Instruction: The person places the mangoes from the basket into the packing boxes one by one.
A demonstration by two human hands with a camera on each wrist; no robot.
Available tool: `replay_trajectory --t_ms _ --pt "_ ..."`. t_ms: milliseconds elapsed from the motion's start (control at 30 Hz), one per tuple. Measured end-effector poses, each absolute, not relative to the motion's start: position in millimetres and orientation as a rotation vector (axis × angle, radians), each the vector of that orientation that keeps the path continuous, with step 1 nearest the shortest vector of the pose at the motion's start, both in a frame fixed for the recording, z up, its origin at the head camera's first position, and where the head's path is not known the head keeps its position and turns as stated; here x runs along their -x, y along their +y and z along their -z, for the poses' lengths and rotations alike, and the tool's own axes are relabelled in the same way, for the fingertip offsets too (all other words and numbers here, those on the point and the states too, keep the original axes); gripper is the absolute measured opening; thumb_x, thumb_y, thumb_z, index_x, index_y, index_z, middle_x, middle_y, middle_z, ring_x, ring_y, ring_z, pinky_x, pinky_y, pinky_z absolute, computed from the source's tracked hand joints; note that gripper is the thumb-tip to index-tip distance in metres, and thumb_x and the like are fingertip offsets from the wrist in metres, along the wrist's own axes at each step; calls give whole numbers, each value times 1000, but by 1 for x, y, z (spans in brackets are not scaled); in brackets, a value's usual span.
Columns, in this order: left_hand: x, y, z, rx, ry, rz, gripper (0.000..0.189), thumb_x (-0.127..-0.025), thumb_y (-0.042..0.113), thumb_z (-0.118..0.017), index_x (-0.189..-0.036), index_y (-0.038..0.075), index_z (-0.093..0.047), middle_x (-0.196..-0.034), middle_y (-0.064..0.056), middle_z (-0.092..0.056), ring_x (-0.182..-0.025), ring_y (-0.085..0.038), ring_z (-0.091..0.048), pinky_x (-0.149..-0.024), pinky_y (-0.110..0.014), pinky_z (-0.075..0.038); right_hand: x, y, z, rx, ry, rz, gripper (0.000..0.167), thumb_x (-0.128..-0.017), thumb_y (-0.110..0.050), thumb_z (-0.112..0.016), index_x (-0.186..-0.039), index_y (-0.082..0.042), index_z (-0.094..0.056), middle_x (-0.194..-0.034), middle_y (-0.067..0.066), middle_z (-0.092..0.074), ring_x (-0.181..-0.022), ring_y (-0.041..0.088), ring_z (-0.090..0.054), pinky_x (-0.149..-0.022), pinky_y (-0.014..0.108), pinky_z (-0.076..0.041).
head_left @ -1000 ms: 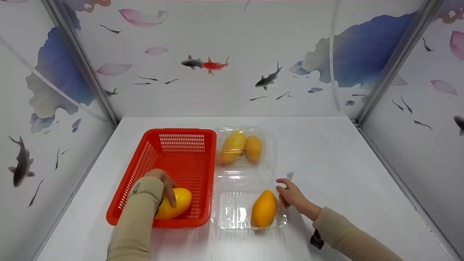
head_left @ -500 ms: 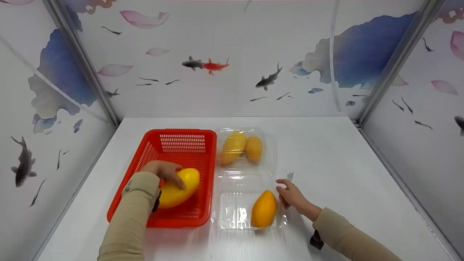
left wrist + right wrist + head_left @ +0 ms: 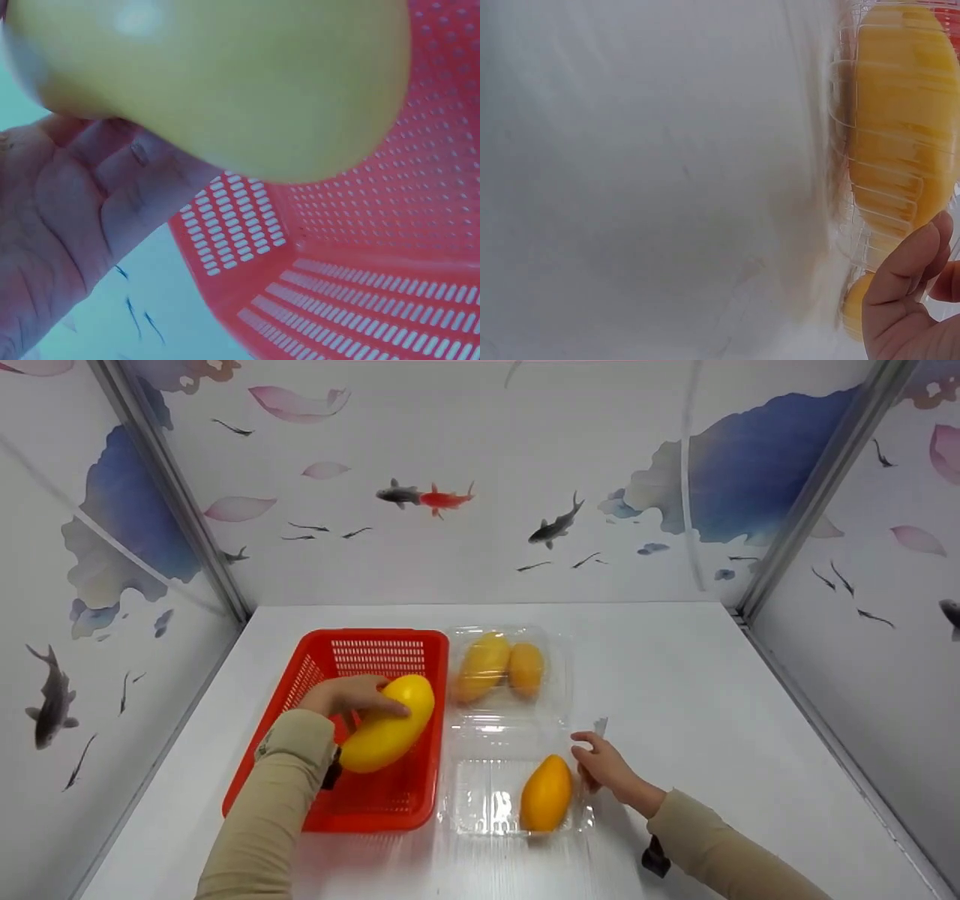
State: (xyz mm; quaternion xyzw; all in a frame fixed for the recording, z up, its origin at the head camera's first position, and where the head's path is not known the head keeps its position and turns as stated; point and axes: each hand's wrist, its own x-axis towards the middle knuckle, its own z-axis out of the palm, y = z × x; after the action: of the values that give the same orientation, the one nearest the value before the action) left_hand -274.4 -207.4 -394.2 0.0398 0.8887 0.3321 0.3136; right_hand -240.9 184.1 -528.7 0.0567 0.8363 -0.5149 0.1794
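Observation:
My left hand (image 3: 352,695) grips a large yellow mango (image 3: 391,727) above the floor of the red plastic basket (image 3: 440,720). In the left wrist view, the mango (image 3: 247,82) fills the top, with the palm and fingers of the left hand (image 3: 90,202) beneath it. A clear plastic clamshell box (image 3: 480,795) lies unfolded right of the basket, with one orange-yellow mango (image 3: 546,795) at its right side. My right hand (image 3: 607,769) rests at the box's right edge, fingers loosely bent. In the right wrist view, the right hand (image 3: 907,300) is beside the mango (image 3: 904,112) behind ribbed plastic.
Behind the unfolded box, a second clear box (image 3: 555,682) contains two mangoes (image 3: 484,667). A small clear scrap (image 3: 600,725) shows beyond the right hand. Printed walls (image 3: 465,562) enclose the white table (image 3: 675,675) at the back and sides.
My left hand has lifted the large mango from the basket's near part, moving it away from me and to the right. My right hand and the boxes have stayed in place.

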Motion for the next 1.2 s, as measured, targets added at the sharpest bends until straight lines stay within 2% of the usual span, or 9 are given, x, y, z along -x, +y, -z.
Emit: replay_trajectory --t_ms 400,567,967,1133,1200 --pt "270 -157 369 -193 2362 -1024 59 -74 52 -67 -111 11 -49 -100 -8 -57 -90 -25 -56 -70 -38 -53 242 184 530 -150 2363 1475 40 -95 -19 -45 -131 -4 -40 -57 2 -45 -42 13 -38 -44 20 -42" --pt "265 -128 369 -164 2359 -1058 59 -73 53 -67 -110 10 -49 -99 -8 -57 -88 -25 -56 -69 -37 -52 241 184 531 -146 2349 1502 39 -95 -18 -45 -131 -4 -40 -56 1 -45 -41 13 -39 -43 21 -41" --pt "253 -73 400 -139 2345 -1051 59 -67 51 -73 -108 17 -48 -96 -6 -57 -85 -26 -56 -66 -39 -49 241 184 530 -142 2355 1497 40 -95 -19 -45 -131 -3 -40 -56 1 -45 -41 13 -39 -43 21 -41" --pt "246 -61 414 -92 2322 -1079 64 -67 46 -75 -117 22 -45 -98 -7 -55 -87 -27 -54 -68 -42 -48 241 184 530 -148 2354 1487 40 -95 -19 -45 -131 -3 -40 -56 2 -45 -42 13 -39 -44 21 -41" --pt "242 -57 417 -49 2325 -1095 66 -66 45 -76 -118 20 -44 -98 -6 -55 -88 -26 -54 -68 -42 -48 241 184 530 -151 2353 1481 40 -95 -19 -45 -131 -3 -40 -56 2 -45 -42 13 -39 -44 21 -41"
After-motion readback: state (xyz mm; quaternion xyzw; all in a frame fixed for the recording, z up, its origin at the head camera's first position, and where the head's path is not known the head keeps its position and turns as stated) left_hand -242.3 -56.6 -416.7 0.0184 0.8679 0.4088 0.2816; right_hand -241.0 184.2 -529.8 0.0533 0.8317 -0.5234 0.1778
